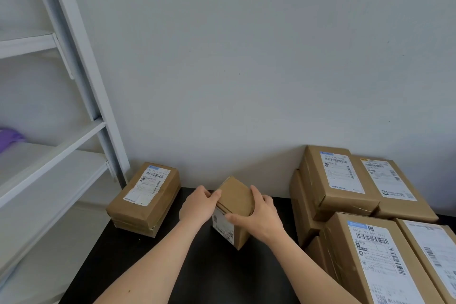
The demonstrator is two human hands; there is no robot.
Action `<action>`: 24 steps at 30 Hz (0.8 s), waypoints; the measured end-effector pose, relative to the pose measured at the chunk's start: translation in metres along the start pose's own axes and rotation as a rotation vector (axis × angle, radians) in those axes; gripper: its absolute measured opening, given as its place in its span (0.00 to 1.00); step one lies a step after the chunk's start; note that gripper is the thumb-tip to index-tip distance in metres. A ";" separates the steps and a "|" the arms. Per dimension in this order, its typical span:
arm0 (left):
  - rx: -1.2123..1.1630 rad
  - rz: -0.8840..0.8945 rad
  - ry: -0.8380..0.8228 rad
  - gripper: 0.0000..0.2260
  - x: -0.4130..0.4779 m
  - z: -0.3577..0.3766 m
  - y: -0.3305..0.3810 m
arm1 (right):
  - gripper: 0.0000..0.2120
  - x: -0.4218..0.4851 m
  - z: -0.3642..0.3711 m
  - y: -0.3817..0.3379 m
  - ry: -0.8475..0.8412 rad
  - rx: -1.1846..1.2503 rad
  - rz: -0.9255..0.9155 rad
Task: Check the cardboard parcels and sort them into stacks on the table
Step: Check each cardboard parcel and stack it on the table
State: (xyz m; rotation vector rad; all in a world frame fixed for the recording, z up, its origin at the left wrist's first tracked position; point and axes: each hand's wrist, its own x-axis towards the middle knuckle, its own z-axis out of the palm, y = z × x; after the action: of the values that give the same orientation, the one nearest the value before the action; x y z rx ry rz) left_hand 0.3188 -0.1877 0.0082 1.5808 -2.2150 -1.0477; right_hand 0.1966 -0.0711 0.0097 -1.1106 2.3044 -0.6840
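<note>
A small brown cardboard parcel (235, 201) with a white label on its near face is tilted over the middle of the black table (118, 254). My left hand (198, 205) grips its left edge, thumb on top. From the right, my right hand (259, 217) holds it, fingers curled over the top and the thumb across the labelled face. At the table's left back corner lies a stack of two labelled parcels (145, 196). Several larger labelled parcels (345, 195) are piled on the right.
A white metal shelf rack (74, 96) stands to the left of the table, with something purple (9, 137) on one shelf. A plain grey wall (246, 57) runs right behind the table. More labelled boxes (385, 261) fill the near right corner.
</note>
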 end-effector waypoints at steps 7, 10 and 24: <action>-0.110 0.081 0.051 0.11 -0.007 -0.014 -0.005 | 0.51 -0.011 0.001 -0.005 0.113 0.026 0.040; -0.126 0.092 0.095 0.11 -0.013 -0.024 -0.012 | 0.49 -0.016 0.000 -0.013 0.158 0.146 0.116; -0.794 -0.196 -0.051 0.37 -0.051 -0.023 0.006 | 0.43 -0.051 -0.037 -0.045 0.381 1.119 0.437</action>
State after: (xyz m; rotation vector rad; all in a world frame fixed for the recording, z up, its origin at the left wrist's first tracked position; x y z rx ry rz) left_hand 0.3468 -0.1510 0.0393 1.3919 -1.3720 -1.7432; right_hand 0.2272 -0.0455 0.0760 0.0429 1.7883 -1.7599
